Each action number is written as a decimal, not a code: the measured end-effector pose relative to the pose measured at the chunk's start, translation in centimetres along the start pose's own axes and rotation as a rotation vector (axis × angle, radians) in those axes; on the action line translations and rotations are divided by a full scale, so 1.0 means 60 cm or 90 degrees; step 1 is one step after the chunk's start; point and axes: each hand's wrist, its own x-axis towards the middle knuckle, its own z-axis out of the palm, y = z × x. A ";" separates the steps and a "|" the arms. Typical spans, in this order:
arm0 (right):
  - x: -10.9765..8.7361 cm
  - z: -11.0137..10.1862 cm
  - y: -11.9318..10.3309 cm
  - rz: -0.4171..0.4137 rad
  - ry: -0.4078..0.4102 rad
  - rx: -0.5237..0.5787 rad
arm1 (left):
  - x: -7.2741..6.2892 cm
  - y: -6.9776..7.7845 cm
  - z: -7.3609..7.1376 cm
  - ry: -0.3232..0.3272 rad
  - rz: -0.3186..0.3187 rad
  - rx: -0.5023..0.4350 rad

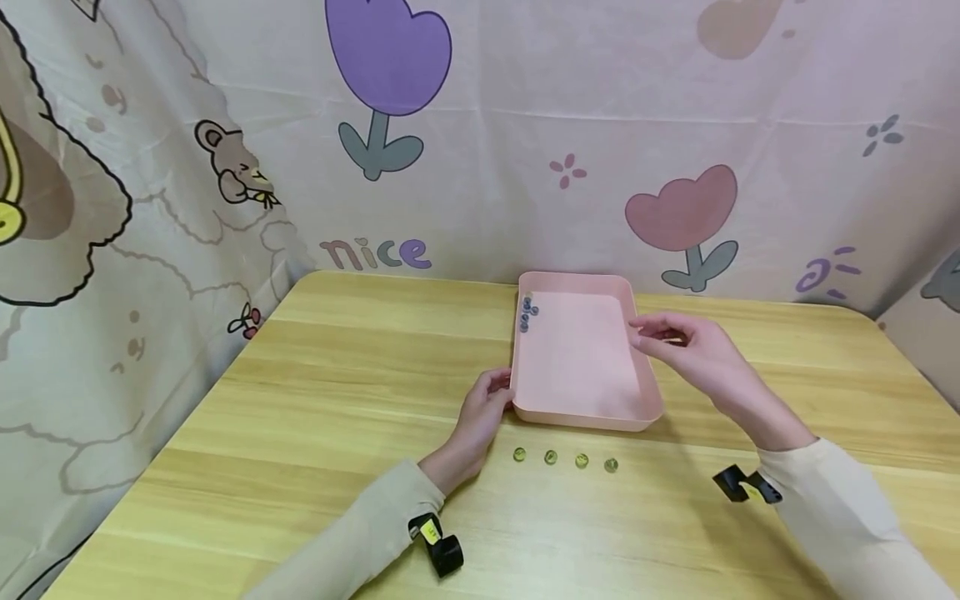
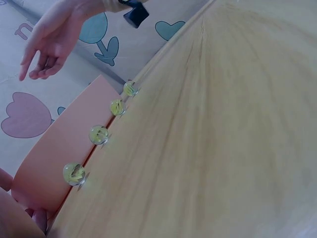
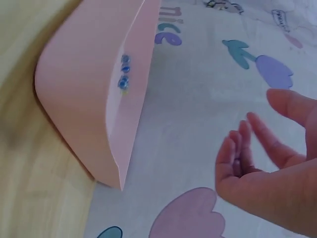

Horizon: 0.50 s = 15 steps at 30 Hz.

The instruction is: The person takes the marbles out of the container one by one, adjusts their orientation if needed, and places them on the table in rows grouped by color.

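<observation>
My left hand (image 1: pixel 480 417) grips the front left corner of a shallow pink tray (image 1: pixel 585 358), with part of its fingers hidden behind the wall in the left wrist view. Several blue marbles (image 1: pixel 526 313) lie in a cluster along the tray's left inner side. In front of the tray, several clear marbles with yellow swirls (image 1: pixel 566 459) form a row on the table. Raised by the tray's right side is my right hand (image 1: pixel 693 346), its fingers loosely bent and thumb apart. Nothing shows between those fingers in the right wrist view (image 3: pixel 262 163).
A wood-grain table (image 1: pixel 360 367) carries the tray near its back edge. Right behind it hangs a printed cloth (image 1: pixel 525 192), which also runs along the left side. Black camera mounts (image 1: pixel 438 546) are strapped over both sleeves.
</observation>
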 end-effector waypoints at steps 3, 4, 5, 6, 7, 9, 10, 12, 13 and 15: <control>0.025 -0.005 -0.004 -0.010 0.004 0.000 | 0.000 0.000 0.001 -0.001 0.002 0.001; 0.035 -0.007 -0.006 -0.009 0.001 -0.003 | 0.000 0.000 0.001 -0.002 0.003 0.000; 0.045 -0.010 -0.008 -0.008 -0.005 -0.008 | 0.000 -0.001 0.002 -0.001 0.002 0.000; 0.056 -0.012 -0.009 -0.003 -0.011 -0.013 | 0.000 -0.002 0.001 -0.002 0.001 -0.001; 0.067 -0.013 -0.010 0.001 -0.018 -0.026 | 0.000 -0.004 0.001 -0.002 0.000 -0.002; 0.089 -0.016 -0.012 0.013 -0.038 -0.045 | -0.001 -0.006 0.000 -0.001 -0.003 -0.004; 0.100 -0.016 -0.013 0.020 -0.047 -0.055 | -0.001 -0.008 0.000 -0.002 -0.004 -0.004; 0.123 -0.016 -0.015 0.027 -0.060 -0.069 | -0.001 -0.007 -0.001 -0.004 -0.003 -0.003; 0.133 -0.015 -0.016 0.028 -0.063 -0.077 | -0.001 -0.006 -0.001 -0.004 -0.001 -0.002; 0.154 -0.013 -0.019 0.030 -0.065 -0.092 | 0.000 -0.003 -0.002 -0.007 0.004 -0.001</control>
